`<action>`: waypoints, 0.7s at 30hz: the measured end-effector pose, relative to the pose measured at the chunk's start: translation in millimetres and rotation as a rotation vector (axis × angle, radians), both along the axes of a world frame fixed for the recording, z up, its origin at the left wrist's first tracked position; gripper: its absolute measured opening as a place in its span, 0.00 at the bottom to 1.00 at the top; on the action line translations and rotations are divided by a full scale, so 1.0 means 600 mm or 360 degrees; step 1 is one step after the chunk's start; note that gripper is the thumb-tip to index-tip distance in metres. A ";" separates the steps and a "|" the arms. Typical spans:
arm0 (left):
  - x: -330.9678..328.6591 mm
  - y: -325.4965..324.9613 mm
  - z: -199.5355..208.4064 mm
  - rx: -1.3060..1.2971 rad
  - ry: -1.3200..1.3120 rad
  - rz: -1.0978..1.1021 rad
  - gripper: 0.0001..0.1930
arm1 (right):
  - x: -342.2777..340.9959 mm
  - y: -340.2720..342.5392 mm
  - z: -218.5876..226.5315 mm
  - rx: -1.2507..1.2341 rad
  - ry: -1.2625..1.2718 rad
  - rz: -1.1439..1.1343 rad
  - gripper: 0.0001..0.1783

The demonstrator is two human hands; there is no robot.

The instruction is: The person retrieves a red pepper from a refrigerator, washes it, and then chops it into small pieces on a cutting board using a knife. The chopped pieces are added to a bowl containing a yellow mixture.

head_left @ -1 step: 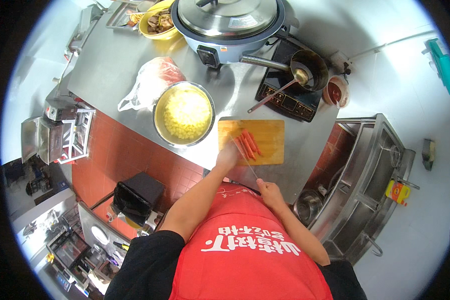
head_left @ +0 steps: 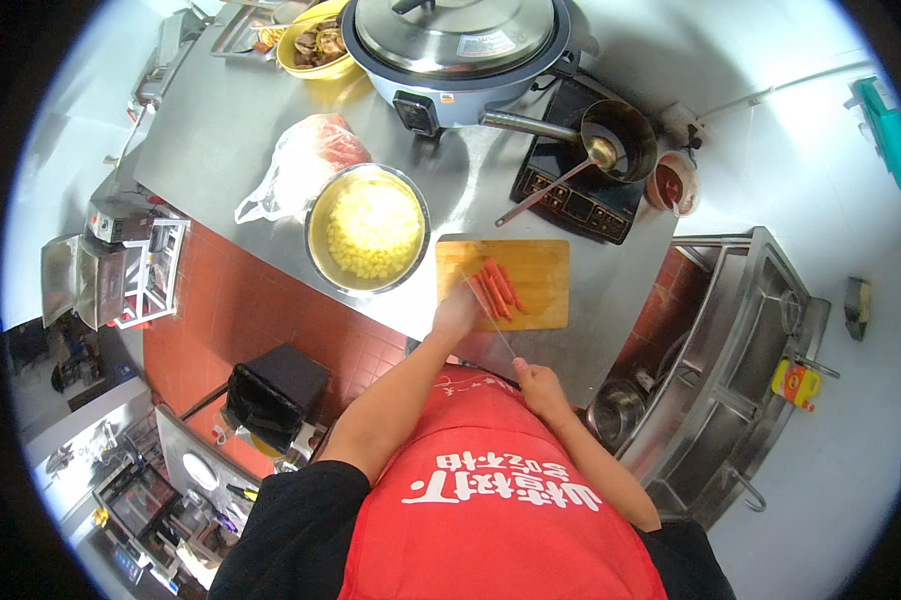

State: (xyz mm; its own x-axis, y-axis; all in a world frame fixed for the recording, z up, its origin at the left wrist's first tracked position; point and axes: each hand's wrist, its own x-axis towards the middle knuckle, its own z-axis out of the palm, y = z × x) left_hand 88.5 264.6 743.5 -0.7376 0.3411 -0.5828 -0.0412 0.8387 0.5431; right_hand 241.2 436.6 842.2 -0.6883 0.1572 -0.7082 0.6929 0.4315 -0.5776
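On the wooden cutting board [head_left: 546,290] lie several long orange-red carrot pieces [head_left: 501,285], side by side and slanted. My right hand [head_left: 543,388] is closed round the handle of a knife [head_left: 498,324], whose thin blade slants up and left along the left side of the carrots. At the board's left edge, by the blade, is my left hand [head_left: 457,310]; its fingers are blurred, so what they hold does not show. Left of the board stands a metal pot [head_left: 423,240] with pale yellow diced pieces [head_left: 371,230] in it.
Behind the board, an induction cooker [head_left: 571,205] carries a pan [head_left: 643,165] and a ladle [head_left: 551,195]. A large lidded electric cooker [head_left: 461,95], a plastic bag [head_left: 311,160] and a yellow bowl [head_left: 316,72] stand farther back. A metal sink [head_left: 736,370] is to the right.
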 end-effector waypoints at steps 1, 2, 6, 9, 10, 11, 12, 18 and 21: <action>-0.005 0.003 0.015 0.0019 -0.0009 -0.0015 0.18 | 0.001 -0.001 -0.004 -0.0004 -0.0017 -0.0007 0.38; -0.006 0.005 0.012 0.0015 -0.0037 0.0023 0.17 | 0.002 -0.003 -0.008 -0.0013 -0.0033 -0.0009 0.39; 0.007 0.001 -0.030 0.0106 0.0027 0.0153 0.23 | -0.007 -0.003 -0.001 -0.0096 -0.0075 -0.0004 0.39; 0.015 0.001 -0.038 0.0130 0.0026 0.0256 0.26 | -0.006 -0.004 -0.010 -0.0106 -0.0140 -0.0007 0.39; 0.015 0.002 -0.037 0.0116 -0.0005 0.0299 0.26 | -0.008 -0.004 -0.016 -0.0101 -0.0130 0.0007 0.39; 0.015 0.002 -0.040 0.0111 -0.0016 0.0299 0.26 | -0.009 -0.006 -0.025 -0.0098 -0.0122 0.0019 0.39; 0.015 0.001 -0.044 0.0105 -0.0027 0.0302 0.26 | -0.011 -0.008 -0.036 -0.0095 -0.0113 0.0033 0.40; 0.016 0.001 -0.026 0.0167 0.0095 0.0255 0.26 | -0.013 -0.051 -0.154 -0.0296 0.0096 -0.0262 0.39; 0.012 -0.003 0.006 0.0196 0.0169 0.0220 0.27 | -0.026 -0.044 -0.140 -0.0326 0.0090 -0.0273 0.38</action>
